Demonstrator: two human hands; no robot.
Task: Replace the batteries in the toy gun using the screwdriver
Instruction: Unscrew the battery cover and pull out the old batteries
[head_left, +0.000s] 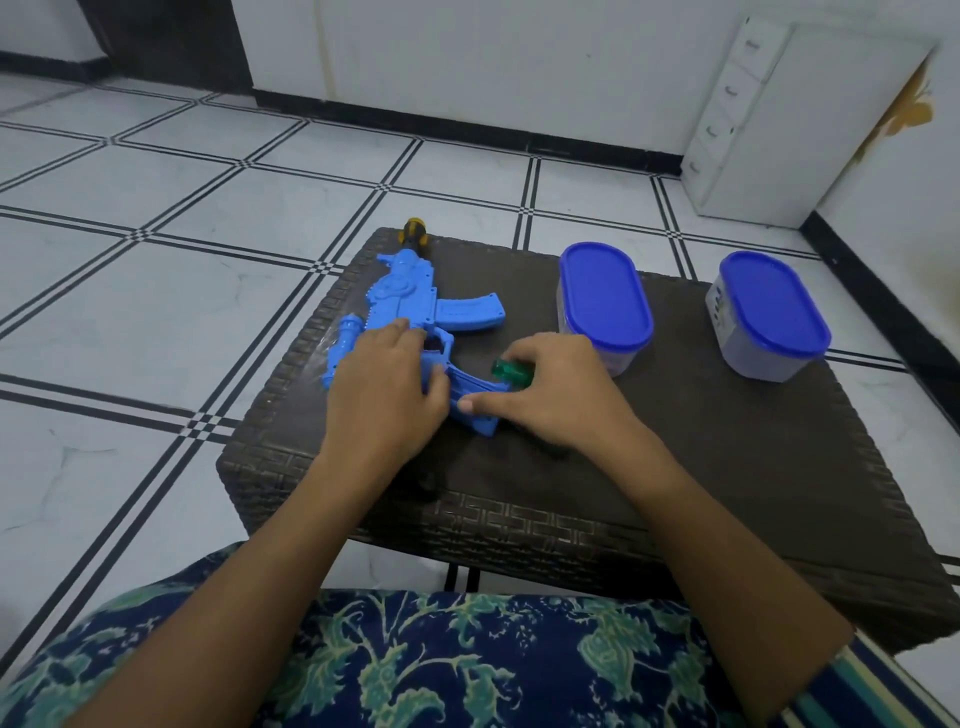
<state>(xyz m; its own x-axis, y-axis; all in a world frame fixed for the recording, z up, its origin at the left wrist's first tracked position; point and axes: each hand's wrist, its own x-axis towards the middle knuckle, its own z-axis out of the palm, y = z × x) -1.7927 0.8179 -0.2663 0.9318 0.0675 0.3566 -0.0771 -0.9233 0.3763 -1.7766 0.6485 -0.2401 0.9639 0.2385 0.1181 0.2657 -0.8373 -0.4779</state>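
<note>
— Where's the toy gun (415, 312)?

— Flat on the left part of the dark woven desk (727, 467). Its yellow-and-black muzzle points away from the person and reaches the far edge. The magazine sticks out to the right.

— And the hands, as the head camera shows them?

— Both are on the near end of it. The left hand (384, 395) lies palm down over the body by the trigger. Its fingers are laid fairly straight across the blue plastic and the thumb is against the grip. It presses rather than clasps.

— The right one?

— The right hand (550, 395) is curled round the screwdriver (506, 370). Only the green handle peeks out past the fingers, and the shaft and tip are hidden. Its thumb tip touches the gun's grip piece, just beside the left thumb.

— Anything else on there?

— One tub (605, 306) with a blue lid stands just behind the right hand. A second tub (771, 312) of the same kind stands further right, apart from it. Both lids are on. A white drawer unit (737, 114) stands on the tiled floor (156, 338) against the far wall.
</note>
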